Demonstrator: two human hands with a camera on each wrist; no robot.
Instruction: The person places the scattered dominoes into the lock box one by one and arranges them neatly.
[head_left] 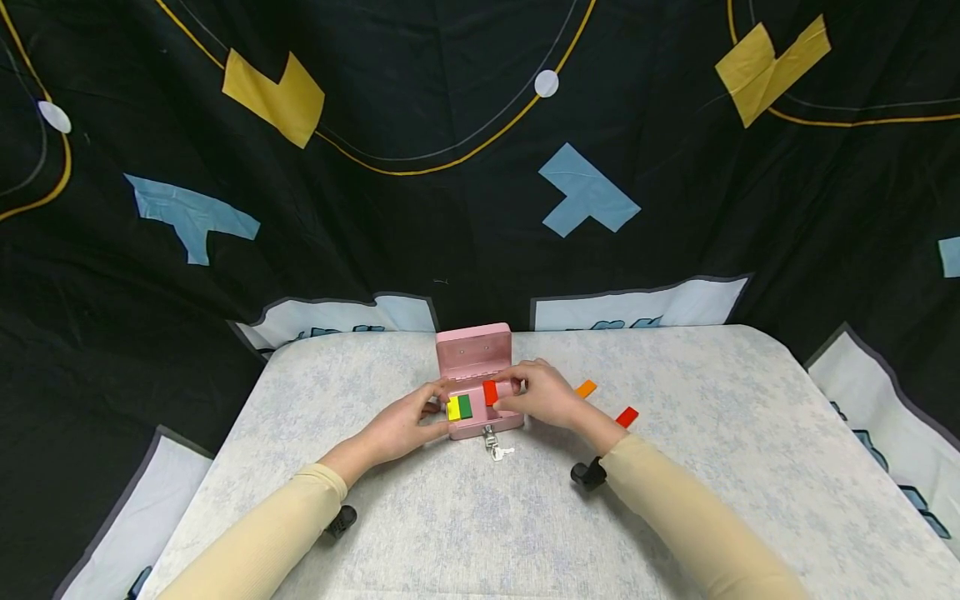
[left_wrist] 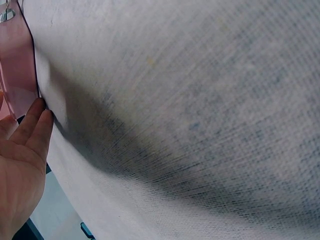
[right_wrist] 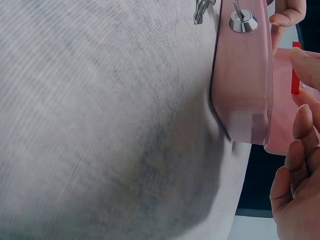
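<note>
A pink metal cash box (head_left: pixel 468 431) stands on the table with its lid (head_left: pixel 474 352) raised. Inside, at the left, lie a yellow block (head_left: pixel 453 408) and a green block (head_left: pixel 465 407) side by side. My right hand (head_left: pixel 546 395) pinches a flat red block (head_left: pixel 490 392) between thumb and finger over the box; the right wrist view shows this red block (right_wrist: pixel 295 70) edge-on. My left hand (head_left: pixel 403 423) rests its extended fingers against the box's left side. In the left wrist view those fingers (left_wrist: pixel 34 122) touch the pink wall.
Keys (head_left: pixel 498 454) hang from the lock at the box's front. Right of the box, an orange block (head_left: pixel 586 388) and another red block (head_left: pixel 627 417) lie on the pale patterned cloth (head_left: pixel 675 392), close to my right forearm. A dark curtain (head_left: pixel 450 242) hangs behind the table.
</note>
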